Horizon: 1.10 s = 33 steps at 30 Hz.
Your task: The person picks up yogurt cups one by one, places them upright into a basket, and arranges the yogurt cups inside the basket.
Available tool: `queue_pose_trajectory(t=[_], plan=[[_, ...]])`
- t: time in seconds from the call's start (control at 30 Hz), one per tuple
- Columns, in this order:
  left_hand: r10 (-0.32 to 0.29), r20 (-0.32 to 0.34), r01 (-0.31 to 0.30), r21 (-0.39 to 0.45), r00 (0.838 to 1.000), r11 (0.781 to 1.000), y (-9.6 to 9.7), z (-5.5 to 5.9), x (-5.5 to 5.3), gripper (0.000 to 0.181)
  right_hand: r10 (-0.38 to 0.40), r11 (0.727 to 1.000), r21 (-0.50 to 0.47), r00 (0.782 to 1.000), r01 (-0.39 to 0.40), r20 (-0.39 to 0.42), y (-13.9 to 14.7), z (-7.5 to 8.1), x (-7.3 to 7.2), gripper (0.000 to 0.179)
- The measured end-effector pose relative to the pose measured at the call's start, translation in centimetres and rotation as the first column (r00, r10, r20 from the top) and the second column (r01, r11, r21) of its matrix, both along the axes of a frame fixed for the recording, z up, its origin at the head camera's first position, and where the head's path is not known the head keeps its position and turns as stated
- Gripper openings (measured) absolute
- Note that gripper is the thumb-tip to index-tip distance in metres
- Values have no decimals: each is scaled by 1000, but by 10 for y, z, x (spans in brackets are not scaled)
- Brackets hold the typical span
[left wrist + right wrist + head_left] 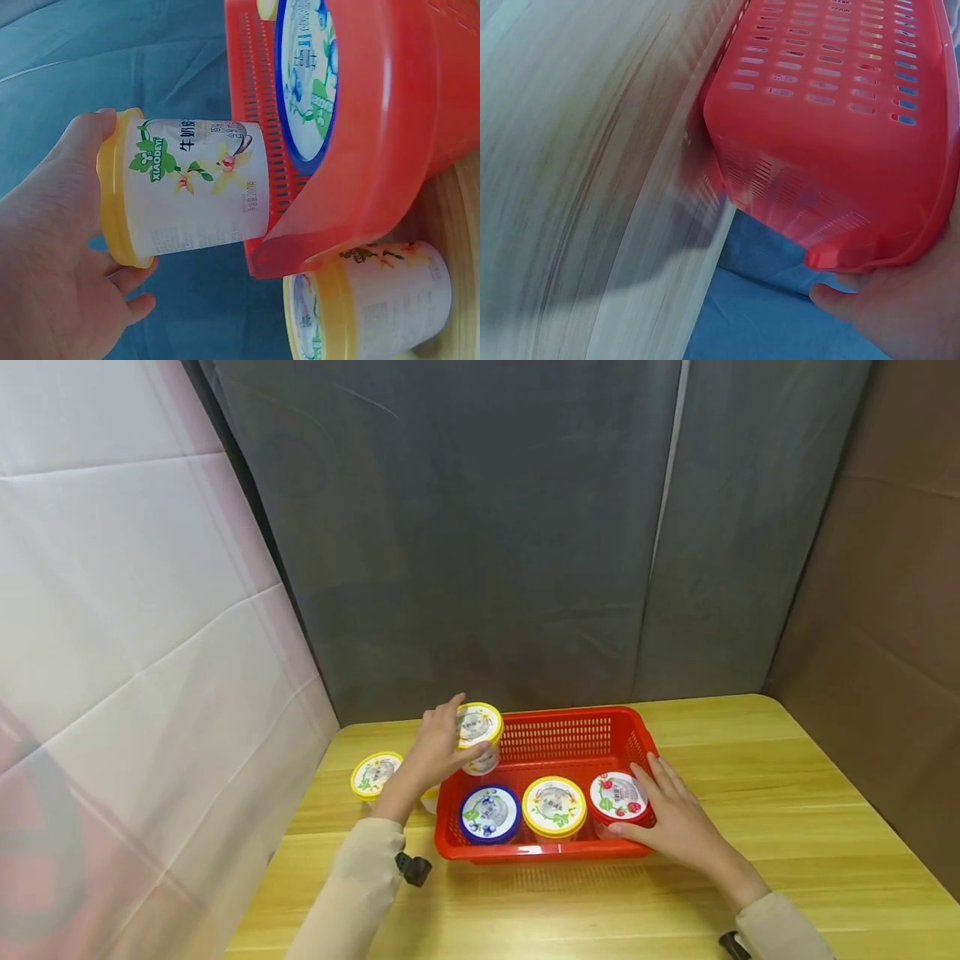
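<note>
Three cups (555, 807) stand in the red basket (585, 851) — near side.

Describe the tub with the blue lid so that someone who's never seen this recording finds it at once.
In the head view, find the red basket. Inside, along its near side, the blue-lidded tub stands at the left end, next to a yellow-lidded tub. Its lid, edged in blue and printed with blue fruit, is the only blue one in view.

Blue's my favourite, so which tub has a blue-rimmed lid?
The tub in the near left corner of the basket. The other tubs I see have yellow or red rims.
</note>
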<state>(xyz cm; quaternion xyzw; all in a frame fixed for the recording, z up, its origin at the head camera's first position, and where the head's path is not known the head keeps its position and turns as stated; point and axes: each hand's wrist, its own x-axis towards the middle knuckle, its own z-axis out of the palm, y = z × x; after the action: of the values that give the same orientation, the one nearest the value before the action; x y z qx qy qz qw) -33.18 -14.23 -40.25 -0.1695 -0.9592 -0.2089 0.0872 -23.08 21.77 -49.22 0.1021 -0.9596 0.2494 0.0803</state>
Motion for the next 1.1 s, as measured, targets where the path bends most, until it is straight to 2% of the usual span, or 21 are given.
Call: queue_pose_trajectory(t=[0.2,0.43,0.67,0.93,1.1], plan=[[-18,2,18,-20,1000,1000,5,-6,-4,97,1,1000,2,1000,-1,-8,-1,2,1,109],[-38,9,38,-4,999,999,9,-11,-5,96,1,1000,5,1000,-1,-8,-2,2,2,109],[-26,48,27,-15,999,1000,12,-19,-7,96,-2,1000,3,1000,2,-8,-4,2,3,108],[-23,79,24,-14,997,1000,13,-23,-6,98,-3,1000,-10,1000,3,-6,-6,1,3,109],[-20,101,24,-41,995,999,12,-28,-9,99,-4,1000,-16,1000,4,5,-7,0,2,109]])
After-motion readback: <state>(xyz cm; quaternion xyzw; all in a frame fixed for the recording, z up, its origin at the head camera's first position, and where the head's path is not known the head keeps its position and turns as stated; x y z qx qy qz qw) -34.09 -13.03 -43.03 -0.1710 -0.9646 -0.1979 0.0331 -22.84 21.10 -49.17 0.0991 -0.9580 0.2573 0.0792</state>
